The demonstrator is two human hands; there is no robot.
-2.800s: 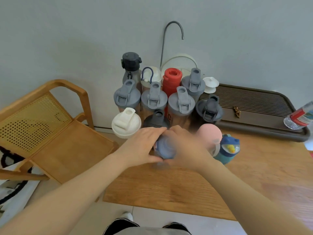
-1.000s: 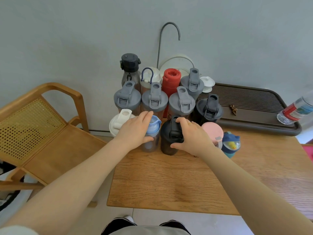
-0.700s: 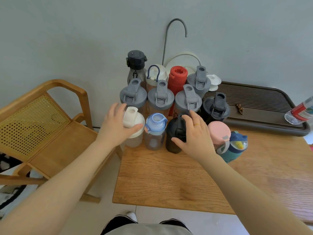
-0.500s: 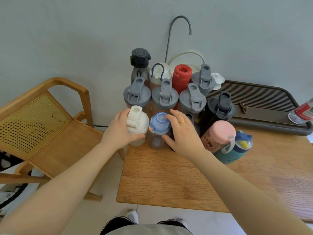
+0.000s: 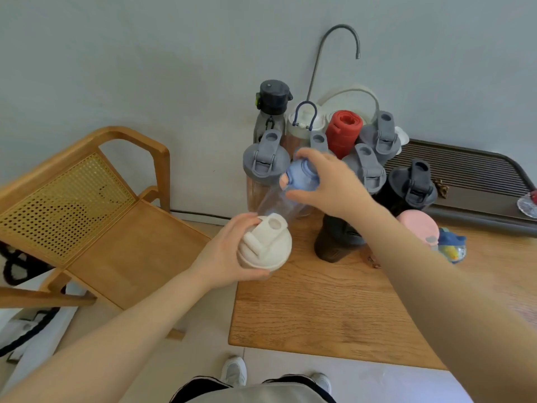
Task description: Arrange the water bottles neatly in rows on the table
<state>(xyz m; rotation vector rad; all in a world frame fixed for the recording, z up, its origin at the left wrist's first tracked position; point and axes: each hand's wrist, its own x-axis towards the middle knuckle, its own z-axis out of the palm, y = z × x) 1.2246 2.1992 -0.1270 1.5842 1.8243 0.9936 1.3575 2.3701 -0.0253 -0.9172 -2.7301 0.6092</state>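
My left hand [image 5: 226, 254] grips the cream-lidded bottle [image 5: 266, 247] by its lid near the table's left edge. My right hand [image 5: 334, 184] holds the blue-lidded clear bottle [image 5: 300, 180] by its lid, raised and tilted above the table. Beside them stand a black bottle [image 5: 337, 237], partly behind my right arm, a pink-lidded bottle [image 5: 418, 225] and a small blue children's bottle [image 5: 452, 245]. Behind stand several grey-lidded shakers [image 5: 266, 161], a dark-lidded shaker [image 5: 412, 181], a red bottle [image 5: 344, 132], a white bottle with a blue loop [image 5: 303, 120] and a tall black-capped bottle [image 5: 271, 109].
The wooden table [image 5: 334, 309] meets the grey wall. A dark slatted tray [image 5: 470, 175] lies at the back right, with a clear plastic bottle's end [image 5: 527, 203] at the frame edge. A wooden chair [image 5: 87, 210] stands to the left. A curved metal spout [image 5: 334, 50] rises behind the bottles.
My right hand has lifted the blue-lidded bottle up off the table and tilted it. My left hand has drawn the cream-lidded bottle toward me, along the table's left edge.
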